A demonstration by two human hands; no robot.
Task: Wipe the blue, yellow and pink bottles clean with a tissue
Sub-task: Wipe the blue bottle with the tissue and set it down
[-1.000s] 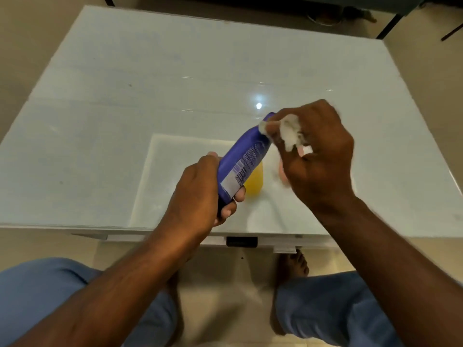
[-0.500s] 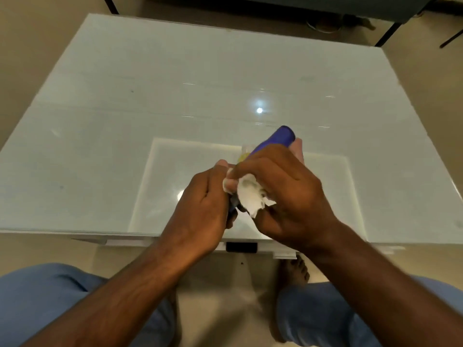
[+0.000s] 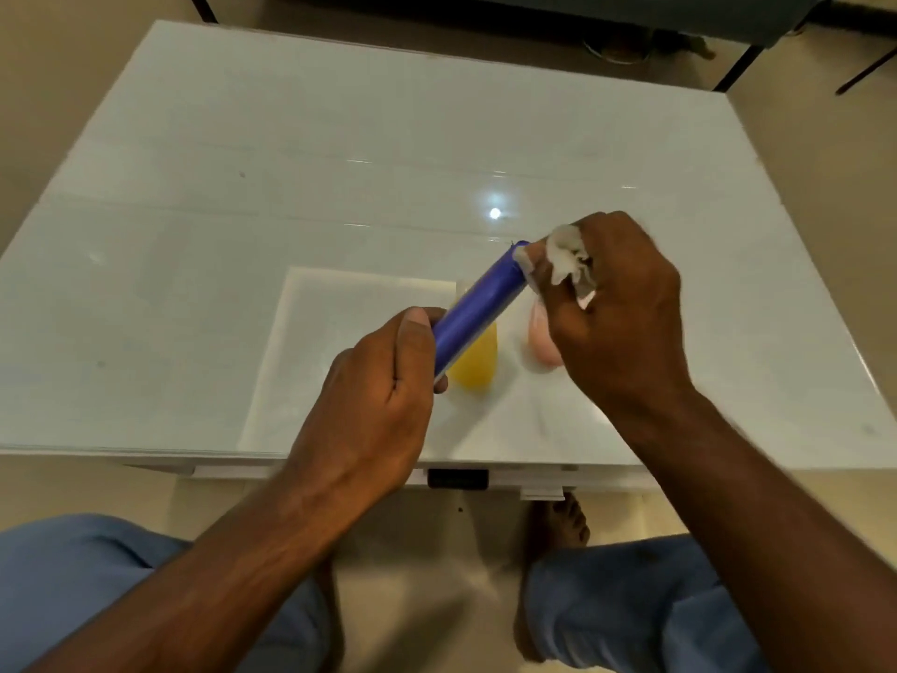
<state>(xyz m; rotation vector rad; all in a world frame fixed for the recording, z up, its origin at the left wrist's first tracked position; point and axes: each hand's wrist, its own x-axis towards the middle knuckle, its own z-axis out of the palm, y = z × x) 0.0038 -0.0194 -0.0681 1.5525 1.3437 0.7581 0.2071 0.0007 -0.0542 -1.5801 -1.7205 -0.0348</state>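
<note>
My left hand (image 3: pixel 383 391) grips the lower end of the blue bottle (image 3: pixel 478 308), which is held tilted above the table with its top pointing up and to the right. My right hand (image 3: pixel 616 308) holds a crumpled white tissue (image 3: pixel 563 257) against the bottle's top end. Behind the blue bottle stands the yellow bottle (image 3: pixel 475 366) on the table, partly hidden. The pink bottle (image 3: pixel 541 340) stands to its right, mostly covered by my right hand.
The white glossy table (image 3: pixel 242 211) has a lighter rectangular patch (image 3: pixel 340 357) near its front edge, where the bottles stand. My knees in blue trousers and a bare foot show below the table edge. Dark furniture legs stand beyond the far edge.
My right hand slid the tissue from the bottle's lower part, beside my left hand, up to its top end. The yellow and pink bottles have come back into view.
</note>
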